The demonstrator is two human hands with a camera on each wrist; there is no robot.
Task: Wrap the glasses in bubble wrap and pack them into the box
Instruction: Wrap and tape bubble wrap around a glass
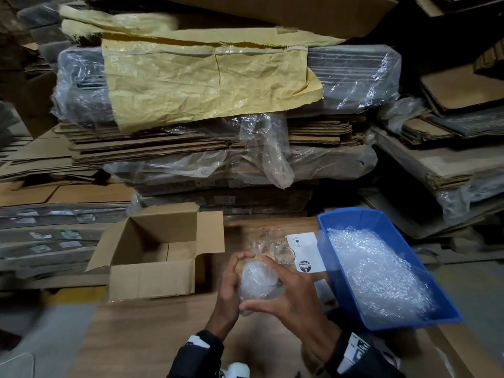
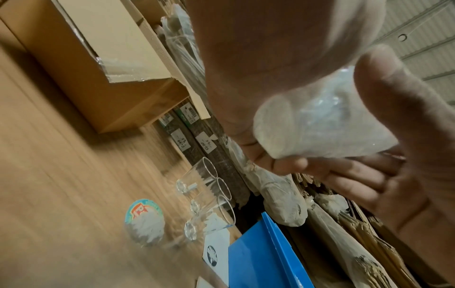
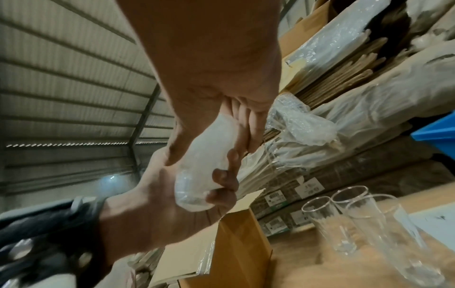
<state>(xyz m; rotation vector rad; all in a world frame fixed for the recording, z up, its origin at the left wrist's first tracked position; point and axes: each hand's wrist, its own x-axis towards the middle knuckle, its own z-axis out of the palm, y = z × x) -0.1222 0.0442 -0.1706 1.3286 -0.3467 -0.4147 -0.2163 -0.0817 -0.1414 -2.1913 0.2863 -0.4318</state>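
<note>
- The wrapped glass (image 1: 257, 285) is held above the table (image 1: 152, 334), its long axis running roughly away from the person, slightly tilted.
- Left hand (image 1: 231, 285) curls round its left side; right hand (image 1: 289, 296) clasps the right side, both grips holding it.
- Just beyond stand three bare glasses (image 1: 275, 246); the open box (image 1: 152, 276) sits left, a blue bin (image 1: 341, 279) of bubble wrap (image 1: 376, 271) right.
- Flattened cardboard stacks (image 1: 212, 148) rise behind.
</note>
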